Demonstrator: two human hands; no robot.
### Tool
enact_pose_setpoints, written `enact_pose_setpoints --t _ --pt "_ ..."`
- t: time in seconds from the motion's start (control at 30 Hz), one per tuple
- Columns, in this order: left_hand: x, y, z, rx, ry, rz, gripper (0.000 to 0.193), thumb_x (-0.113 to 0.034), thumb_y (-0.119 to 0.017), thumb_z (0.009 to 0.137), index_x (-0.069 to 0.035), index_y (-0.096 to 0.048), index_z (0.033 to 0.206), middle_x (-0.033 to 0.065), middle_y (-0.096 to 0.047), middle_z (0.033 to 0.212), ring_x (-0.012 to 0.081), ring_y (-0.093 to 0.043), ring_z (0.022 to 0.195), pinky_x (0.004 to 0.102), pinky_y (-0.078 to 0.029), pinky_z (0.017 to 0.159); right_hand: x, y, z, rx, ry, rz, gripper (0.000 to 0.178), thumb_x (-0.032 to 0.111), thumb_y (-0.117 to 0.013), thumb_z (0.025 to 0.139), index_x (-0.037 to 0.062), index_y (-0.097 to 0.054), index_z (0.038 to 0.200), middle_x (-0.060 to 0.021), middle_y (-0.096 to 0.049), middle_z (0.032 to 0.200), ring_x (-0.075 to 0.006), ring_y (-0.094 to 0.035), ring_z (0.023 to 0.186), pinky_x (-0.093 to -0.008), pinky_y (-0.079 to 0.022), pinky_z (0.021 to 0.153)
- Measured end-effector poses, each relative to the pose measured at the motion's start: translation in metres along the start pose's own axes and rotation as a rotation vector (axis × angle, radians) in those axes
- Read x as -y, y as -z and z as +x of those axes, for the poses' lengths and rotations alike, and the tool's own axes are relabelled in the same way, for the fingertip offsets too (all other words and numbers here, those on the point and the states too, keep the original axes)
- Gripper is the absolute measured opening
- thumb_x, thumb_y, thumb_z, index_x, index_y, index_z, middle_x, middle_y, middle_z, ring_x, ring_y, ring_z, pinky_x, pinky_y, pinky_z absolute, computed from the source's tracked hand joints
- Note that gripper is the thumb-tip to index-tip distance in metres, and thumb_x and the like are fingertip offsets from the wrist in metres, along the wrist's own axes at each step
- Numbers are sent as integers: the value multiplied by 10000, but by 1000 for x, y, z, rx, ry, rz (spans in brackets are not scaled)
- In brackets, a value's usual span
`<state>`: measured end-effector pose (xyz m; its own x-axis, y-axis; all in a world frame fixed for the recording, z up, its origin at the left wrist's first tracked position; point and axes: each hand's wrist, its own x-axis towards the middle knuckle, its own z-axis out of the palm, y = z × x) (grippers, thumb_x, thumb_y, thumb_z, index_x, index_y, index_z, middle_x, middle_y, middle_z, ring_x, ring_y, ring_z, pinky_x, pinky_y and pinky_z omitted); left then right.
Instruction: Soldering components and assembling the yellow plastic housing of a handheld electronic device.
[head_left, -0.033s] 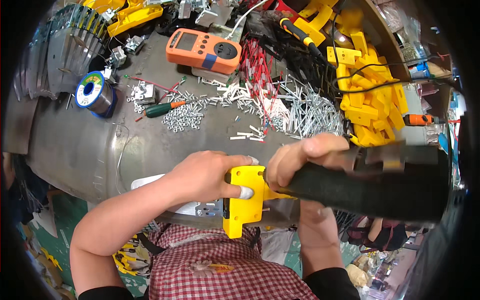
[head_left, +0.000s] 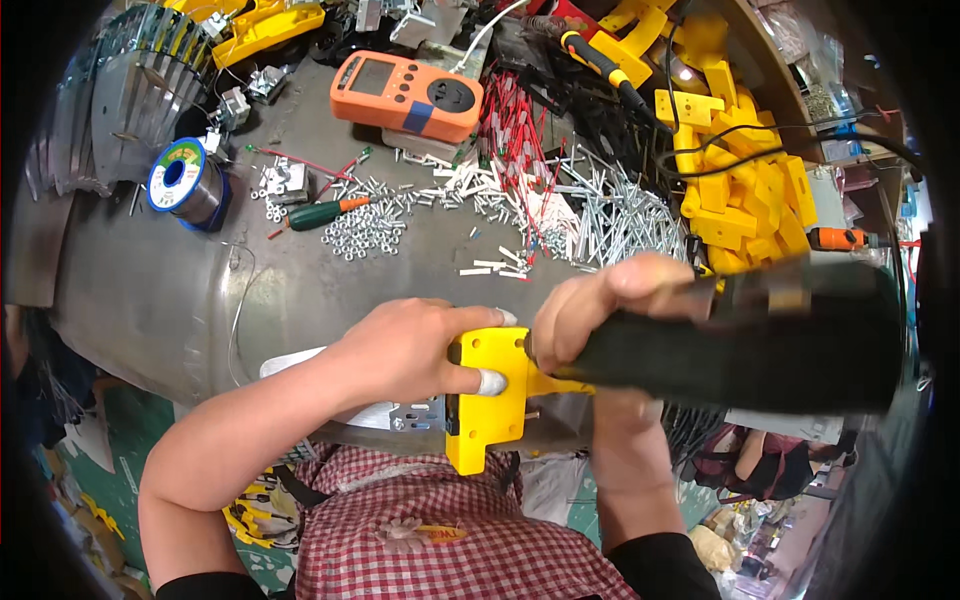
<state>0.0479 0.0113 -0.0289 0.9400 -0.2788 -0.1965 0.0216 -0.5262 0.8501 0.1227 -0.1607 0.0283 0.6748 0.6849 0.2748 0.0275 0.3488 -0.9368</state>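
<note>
Head view: two bare hands close together at the near edge of a grey metal worktop (head_left: 150, 270).
Left hand: (head_left: 415, 345) closed on the yellow piece (head_left: 495, 405), fingers over its far edge, thumb flat on its upper face; white covers on thumb tip (head_left: 491, 383) and a fingertip.
Yellow piece: in left grip, just left of right grip; holes in face, black strip along left side, yellow arm (head_left: 560, 385) sticking out right under the tool.
Metal plate: (head_left: 415, 416) silver, slotted, left of yellow piece, partly under left forearm.
Right hand: (head_left: 590, 310) curled around front of a dark tool (head_left: 740, 365); tool blurred, exact kind unclear, body running off to right of grip. Front end beside yellow piece's right edge; contact cannot be told.
Ahead of left grip: nuts (head_left: 362, 237), green-and-orange screwdriver (head_left: 325, 215); farther out, orange meter (head_left: 400, 95) with screen and socket.
Ahead-left of left grip: solder spool (head_left: 195, 190), white-and-blue.
Ahead of right grip: long screws (head_left: 630, 222), red wires (head_left: 512, 120) beyond, left of them.
Ahead-right of right grip: heaped yellow parts (head_left: 750, 205).
Nearer body than both grips: red-white checked apron (head_left: 440, 560).
</note>
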Motion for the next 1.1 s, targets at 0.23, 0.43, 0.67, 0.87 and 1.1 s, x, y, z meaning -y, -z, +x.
enact_pose_setpoints --t 0.23,0.43,0.67,0.87,1.1 --pt "-4 0 3 12 -13 32 564 -413 -690 763 -156 -551 1246 190 -640 887 371 -624 873 434 -481 779 -18 17 8 249 269 74 575 205 -769 704 15 -463 1152 -88 -571 792 -176 -551 678 -299 -462 624" --pt "-10 4 7 75 38 -6 576 -393 -705 758 -137 -546 1249 188 -650 938 359 -624 908 428 -480 795 -13 8 -11 6 180 -279 613 317 -724 805 14 -369 1203 -123 -531 701 -219 -534 601 -341 -468 561" --pt "-2 -3 0 22 -140 23 604 -395 -707 765 -155 -523 1287 163 -625 989 368 -608 918 423 -474 805 36 1 -21 -40 461 -15 752 407 -597 860 8 -213 1369 -135 -530 944 -263 -551 848 -455 -447 802" --pt "12 16 -3 281 -193 -40 721 -316 -700 785 -175 -368 1409 162 -545 1202 330 -542 1107 385 -427 928 54 39 -55 -398 202 435 594 332 -518 910 76 -280 1390 -84 -512 1093 -237 -500 1046 -513 -303 1033" --pt "3 17 3 342 -175 -90 707 -250 -693 799 -110 -362 1409 172 -518 1238 335 -519 1145 370 -397 972 18 99 -104 -769 121 660 328 340 -497 905 99 -469 1126 -19 -508 856 -171 -513 837 -410 -395 899"
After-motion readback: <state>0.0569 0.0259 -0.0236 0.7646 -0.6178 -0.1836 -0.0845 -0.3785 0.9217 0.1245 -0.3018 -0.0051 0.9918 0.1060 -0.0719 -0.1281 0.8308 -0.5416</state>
